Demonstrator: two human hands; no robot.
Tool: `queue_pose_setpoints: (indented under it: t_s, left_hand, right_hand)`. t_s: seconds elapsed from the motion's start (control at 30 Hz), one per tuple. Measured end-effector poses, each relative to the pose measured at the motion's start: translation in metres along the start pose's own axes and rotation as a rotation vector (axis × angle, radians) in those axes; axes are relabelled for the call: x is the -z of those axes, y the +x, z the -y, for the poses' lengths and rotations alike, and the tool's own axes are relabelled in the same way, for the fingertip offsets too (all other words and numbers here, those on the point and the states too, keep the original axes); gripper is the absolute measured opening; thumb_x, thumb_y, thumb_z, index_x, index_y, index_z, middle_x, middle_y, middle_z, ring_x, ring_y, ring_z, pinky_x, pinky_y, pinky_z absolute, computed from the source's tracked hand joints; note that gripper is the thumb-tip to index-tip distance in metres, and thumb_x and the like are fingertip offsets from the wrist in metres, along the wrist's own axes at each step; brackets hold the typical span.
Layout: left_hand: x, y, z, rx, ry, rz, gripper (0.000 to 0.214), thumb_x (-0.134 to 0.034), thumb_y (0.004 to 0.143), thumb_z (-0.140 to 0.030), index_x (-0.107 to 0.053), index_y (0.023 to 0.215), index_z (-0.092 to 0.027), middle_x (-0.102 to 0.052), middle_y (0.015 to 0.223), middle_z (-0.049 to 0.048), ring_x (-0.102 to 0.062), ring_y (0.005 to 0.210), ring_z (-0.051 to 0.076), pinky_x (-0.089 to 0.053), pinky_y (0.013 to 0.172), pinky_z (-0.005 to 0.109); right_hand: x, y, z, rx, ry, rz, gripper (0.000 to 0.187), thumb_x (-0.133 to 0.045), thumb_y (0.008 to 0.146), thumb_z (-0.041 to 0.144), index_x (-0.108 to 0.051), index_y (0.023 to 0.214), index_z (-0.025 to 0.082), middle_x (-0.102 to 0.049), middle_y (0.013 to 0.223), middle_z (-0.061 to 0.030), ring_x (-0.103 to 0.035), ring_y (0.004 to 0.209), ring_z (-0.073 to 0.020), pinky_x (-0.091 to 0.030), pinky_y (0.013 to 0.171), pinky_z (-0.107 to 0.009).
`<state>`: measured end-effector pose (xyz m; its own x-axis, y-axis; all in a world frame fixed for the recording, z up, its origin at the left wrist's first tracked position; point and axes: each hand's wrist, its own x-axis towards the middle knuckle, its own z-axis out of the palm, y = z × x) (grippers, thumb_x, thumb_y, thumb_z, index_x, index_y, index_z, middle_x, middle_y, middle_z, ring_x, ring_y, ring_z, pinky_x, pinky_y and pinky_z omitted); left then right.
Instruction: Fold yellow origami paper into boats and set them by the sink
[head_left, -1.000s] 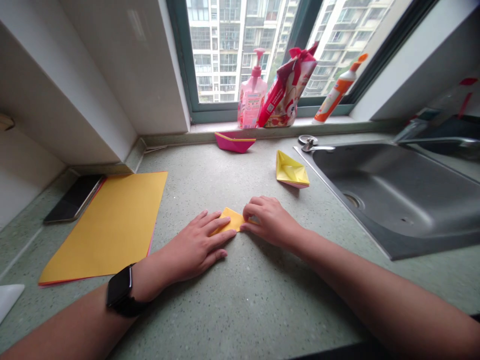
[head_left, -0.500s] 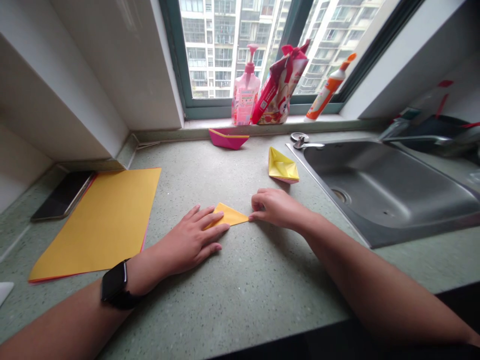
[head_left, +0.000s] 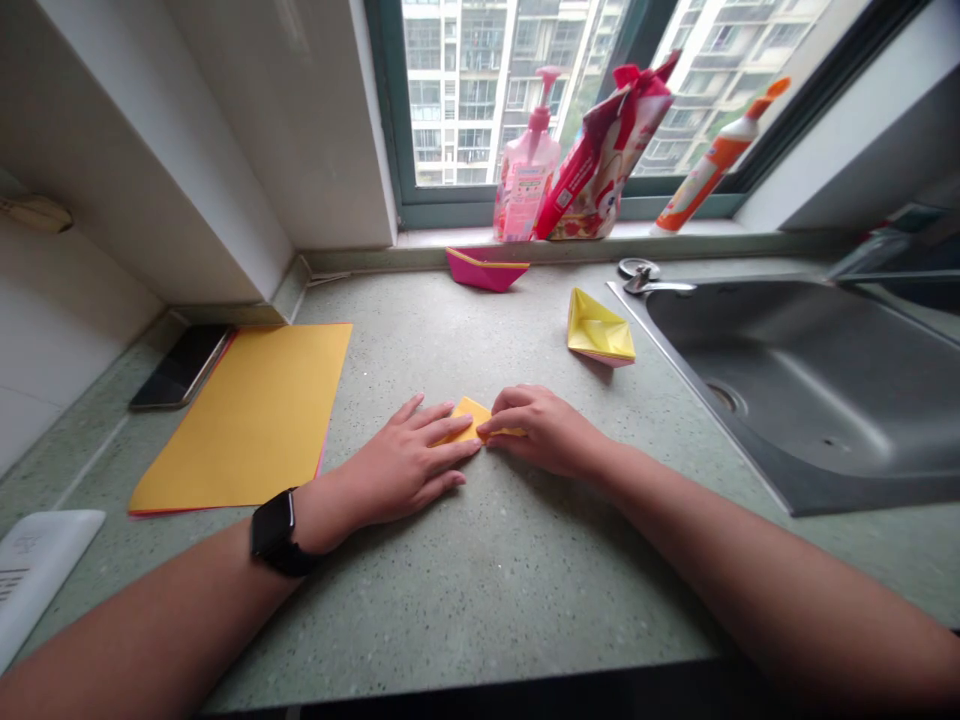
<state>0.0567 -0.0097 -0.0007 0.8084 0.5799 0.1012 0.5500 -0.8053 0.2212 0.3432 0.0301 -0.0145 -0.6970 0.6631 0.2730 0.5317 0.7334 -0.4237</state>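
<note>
A small folded piece of yellow-orange paper (head_left: 471, 409) lies on the counter under both hands. My left hand (head_left: 412, 450) is spread flat, palm down, its fingertips pressing the left part of the paper. With thumb and fingers drawn together, my right hand (head_left: 536, 428) grips the paper's right part, and a strip of it shows between the fingers. The fingertips of the two hands nearly meet. Much of the paper is hidden beneath them. Farther back stand a yellow paper boat (head_left: 600, 330) and a magenta paper boat (head_left: 487, 270).
Yellow-orange sheets (head_left: 255, 420) lie at left beside a phone (head_left: 184, 366). A white object (head_left: 52, 570) sits at the left front. The sink (head_left: 780, 480) is at right. On the windowsill stand a pink pump bottle (head_left: 525, 185), a red bag (head_left: 607, 150) and an orange-white bottle (head_left: 712, 165).
My right hand has moved left along the folded paper toward my left hand, bringing over its right corner. My left hand still presses the paper. The view has shifted slightly.
</note>
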Motion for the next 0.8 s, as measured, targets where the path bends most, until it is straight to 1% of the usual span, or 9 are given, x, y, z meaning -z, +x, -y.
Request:
queue_pose_setpoints:
  t_s: [0.13, 0.23, 0.33, 0.43, 0.57, 0.7, 0.8]
  left_hand:
    - [0.004, -0.002, 0.002, 0.011, 0.000, -0.062, 0.031, -0.056, 0.115, -0.036, -0.076, 0.137, -0.027, -0.068, 0.155, 0.0071, -0.050, 0.155, 0.034, -0.023, 0.136, 0.067]
    - [0.007, -0.004, 0.005, 0.019, 0.017, -0.083, 0.028, -0.058, 0.114, -0.035, -0.079, 0.130, -0.027, -0.072, 0.148, 0.0065, -0.057, 0.148, 0.033, -0.027, 0.134, 0.066]
    - [0.013, -0.006, 0.005, -0.010, 0.040, -0.078, 0.027, -0.059, 0.114, -0.037, -0.080, 0.128, -0.026, -0.075, 0.141, 0.0069, -0.063, 0.138, 0.031, -0.032, 0.132, 0.063]
    - [0.020, -0.007, 0.002, -0.019, 0.062, -0.065, 0.026, -0.059, 0.113, -0.037, -0.082, 0.120, -0.025, -0.078, 0.133, 0.0062, -0.067, 0.128, 0.029, -0.035, 0.129, 0.062]
    - [0.027, -0.009, -0.006, 0.027, 0.087, -0.032, 0.029, -0.057, 0.114, -0.034, -0.084, 0.110, -0.025, -0.079, 0.128, 0.0060, -0.069, 0.117, 0.026, -0.038, 0.126, 0.058]
    - [0.029, -0.011, -0.009, 0.078, 0.101, -0.043, 0.031, -0.057, 0.113, -0.034, -0.085, 0.102, -0.024, -0.081, 0.123, 0.0047, -0.070, 0.111, 0.025, -0.038, 0.125, 0.057]
    - [0.033, -0.013, -0.011, 0.110, 0.117, -0.017, 0.035, -0.056, 0.112, -0.033, -0.085, 0.096, -0.023, -0.082, 0.119, 0.0048, -0.070, 0.108, 0.026, -0.040, 0.122, 0.056]
  right_hand:
    - [-0.001, 0.000, -0.003, 0.014, 0.021, 0.000, 0.013, -0.076, 0.102, 0.029, -0.089, 0.106, 0.028, -0.077, 0.099, -0.0061, -0.069, 0.088, -0.0182, -0.051, 0.081, -0.034]
    - [0.000, 0.000, -0.003, 0.012, 0.013, 0.006, 0.014, -0.075, 0.103, 0.030, -0.089, 0.106, 0.028, -0.077, 0.099, -0.0063, -0.069, 0.088, -0.0185, -0.050, 0.080, -0.034]
    - [0.001, 0.000, -0.003, 0.010, 0.005, 0.011, 0.014, -0.075, 0.103, 0.031, -0.089, 0.105, 0.029, -0.077, 0.099, -0.0063, -0.069, 0.087, -0.0185, -0.050, 0.079, -0.035]
    - [0.002, 0.001, -0.002, 0.018, 0.004, 0.012, 0.015, -0.074, 0.104, 0.032, -0.089, 0.104, 0.028, -0.077, 0.099, -0.0065, -0.069, 0.085, -0.0184, -0.050, 0.078, -0.034]
    - [0.003, 0.001, -0.002, 0.008, -0.005, 0.015, 0.016, -0.073, 0.104, 0.032, -0.089, 0.105, 0.030, -0.078, 0.100, -0.0065, -0.069, 0.085, -0.0187, -0.051, 0.079, -0.035]
    - [0.003, 0.001, -0.001, -0.002, -0.008, 0.028, 0.015, -0.074, 0.104, 0.031, -0.089, 0.104, 0.030, -0.078, 0.100, -0.0063, -0.069, 0.086, -0.0191, -0.051, 0.079, -0.035]
    - [0.003, 0.001, -0.001, 0.001, -0.013, 0.021, 0.014, -0.075, 0.103, 0.030, -0.089, 0.103, 0.030, -0.077, 0.099, -0.0059, -0.069, 0.085, -0.0190, -0.050, 0.078, -0.035]
